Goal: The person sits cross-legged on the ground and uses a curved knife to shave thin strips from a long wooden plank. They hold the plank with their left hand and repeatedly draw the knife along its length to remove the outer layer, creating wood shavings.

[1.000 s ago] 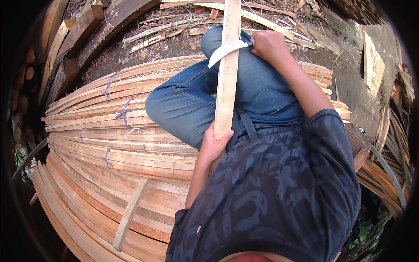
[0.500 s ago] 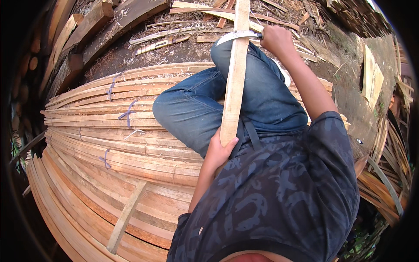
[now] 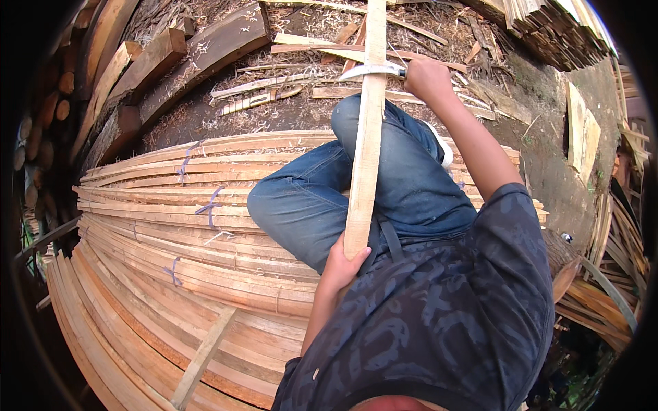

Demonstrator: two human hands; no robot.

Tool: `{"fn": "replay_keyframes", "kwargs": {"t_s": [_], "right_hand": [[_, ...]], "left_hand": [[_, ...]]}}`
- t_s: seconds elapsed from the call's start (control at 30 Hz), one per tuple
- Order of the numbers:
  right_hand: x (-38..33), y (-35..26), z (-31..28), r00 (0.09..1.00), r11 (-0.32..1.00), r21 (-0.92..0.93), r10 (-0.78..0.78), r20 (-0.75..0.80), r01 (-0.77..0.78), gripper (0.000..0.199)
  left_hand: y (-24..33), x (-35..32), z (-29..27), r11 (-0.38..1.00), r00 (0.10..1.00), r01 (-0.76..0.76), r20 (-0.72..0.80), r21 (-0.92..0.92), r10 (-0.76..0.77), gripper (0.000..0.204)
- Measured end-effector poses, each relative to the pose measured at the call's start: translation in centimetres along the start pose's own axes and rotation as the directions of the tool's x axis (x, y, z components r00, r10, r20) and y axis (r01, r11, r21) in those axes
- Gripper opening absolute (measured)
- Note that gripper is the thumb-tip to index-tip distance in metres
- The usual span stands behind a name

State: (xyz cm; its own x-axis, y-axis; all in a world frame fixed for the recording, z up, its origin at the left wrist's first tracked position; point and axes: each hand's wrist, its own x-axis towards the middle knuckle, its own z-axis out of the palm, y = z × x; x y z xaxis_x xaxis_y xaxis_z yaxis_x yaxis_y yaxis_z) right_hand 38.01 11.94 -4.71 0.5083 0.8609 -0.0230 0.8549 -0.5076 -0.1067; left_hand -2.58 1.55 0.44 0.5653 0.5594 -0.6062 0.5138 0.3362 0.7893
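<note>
Gripping the wooden slat's [image 3: 364,147] near end, left hand [image 3: 340,266]; right hand [image 3: 426,77] clasps blade [image 3: 373,69] across it

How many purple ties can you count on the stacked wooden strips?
4 show: one at the stack's upper edge, one below it, a pale one lower, one nearest the bottom left. The leg may hide others.

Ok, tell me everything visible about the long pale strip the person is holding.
The long pale wooden strip is a flat, narrow slat of light, freshly cut wood. It runs nearly upright in the picture, from the left hand, which grips its near end, across the bent knee in blue jeans and out past the top edge. The right hand holds a curved metal blade across its upper part.
</note>
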Motion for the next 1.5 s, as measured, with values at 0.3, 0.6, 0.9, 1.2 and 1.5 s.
{"fn": "replay_keyframes", "kwargs": {"t_s": [0.3, 0.6, 0.9, 1.2, 1.5], "right_hand": [[-0.6, -0.8, -1.2, 0.99, 0.99, 0.013, -0.143, 0.005, 0.143, 0.016], [5.7, 3.3, -0.2, 0.996, 0.996, -0.018, -0.086, -0.014, 0.086, 0.013], [0.9, -0.2, -0.6, 0.909, 0.909, 0.054, -0.415, 0.023, 0.414, 0.011], [3.5, 1.8, -1.5, 0.951, 0.948, 0.066, -0.309, -0.018, 0.31, 0.012], [10.8, 15.2, 0.5, 0.866, 0.865, 0.046, 0.498, 0.04, -0.499, 0.025]], "left_hand": [[-0.8, 0.5, -0.3, 0.999, 0.999, 0.033, -0.012, -0.008, -0.033, 0.056], [1.4, 0.7, 0.0, 0.993, 0.998, 0.062, -0.012, 0.103, -0.061, 0.056], [1.5, 0.2, 0.4, 0.983, 0.993, 0.103, -0.073, 0.15, -0.093, 0.058], [2.3, 0.6, 0.5, 0.98, 0.991, 0.122, -0.079, 0.157, -0.11, 0.055], [4.2, 0.9, 1.1, 0.963, 0.995, 0.078, -0.087, 0.256, -0.057, 0.053]]}}
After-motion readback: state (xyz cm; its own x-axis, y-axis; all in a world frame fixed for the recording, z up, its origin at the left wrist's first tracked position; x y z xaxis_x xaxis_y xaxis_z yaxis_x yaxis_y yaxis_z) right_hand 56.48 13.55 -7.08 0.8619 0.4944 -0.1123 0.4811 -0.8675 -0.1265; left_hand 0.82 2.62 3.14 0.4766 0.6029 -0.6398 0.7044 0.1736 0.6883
